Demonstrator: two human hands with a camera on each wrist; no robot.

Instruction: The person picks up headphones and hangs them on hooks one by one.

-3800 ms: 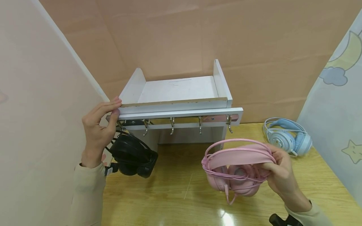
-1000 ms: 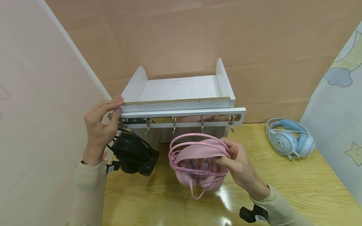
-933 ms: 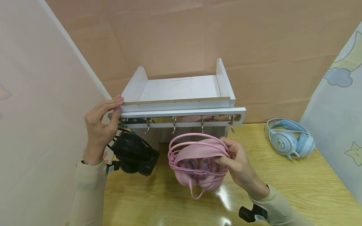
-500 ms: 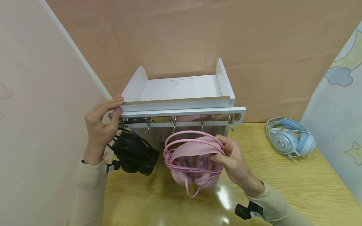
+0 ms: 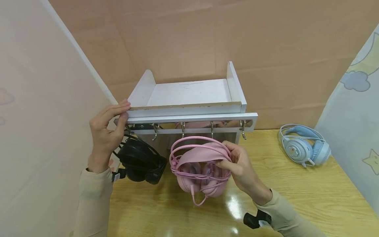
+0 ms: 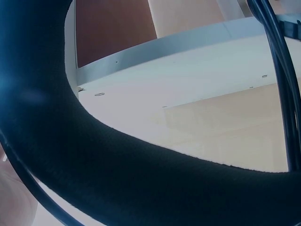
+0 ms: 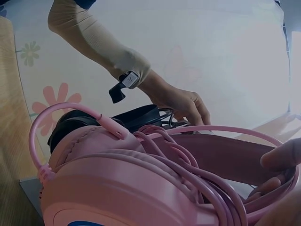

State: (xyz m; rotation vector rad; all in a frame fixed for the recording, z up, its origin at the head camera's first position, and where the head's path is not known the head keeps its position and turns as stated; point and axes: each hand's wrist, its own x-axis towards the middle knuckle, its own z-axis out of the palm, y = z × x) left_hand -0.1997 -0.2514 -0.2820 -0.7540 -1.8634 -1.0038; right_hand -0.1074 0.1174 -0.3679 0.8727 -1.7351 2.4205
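Observation:
In the head view, my right hand pinches the headband of pink headphones, whose cable is wound around the ear cups. They hang in the air in front of a white shelf's hook rail, just below its middle hooks. My left hand rests on the left end of the shelf, fingers over the top edge and thumb against the front. Below that hand, black headphones hang at the leftmost hook. A black padded headband fills the left wrist view.
Light blue headphones lie on the wooden table at the right. The white shelf stands near the brown back wall. A pale wall runs close along the left.
My right hand has carried the pink headphones left from the right side to the middle of the hook rail, most recently slightly up. My left hand stays at the shelf.

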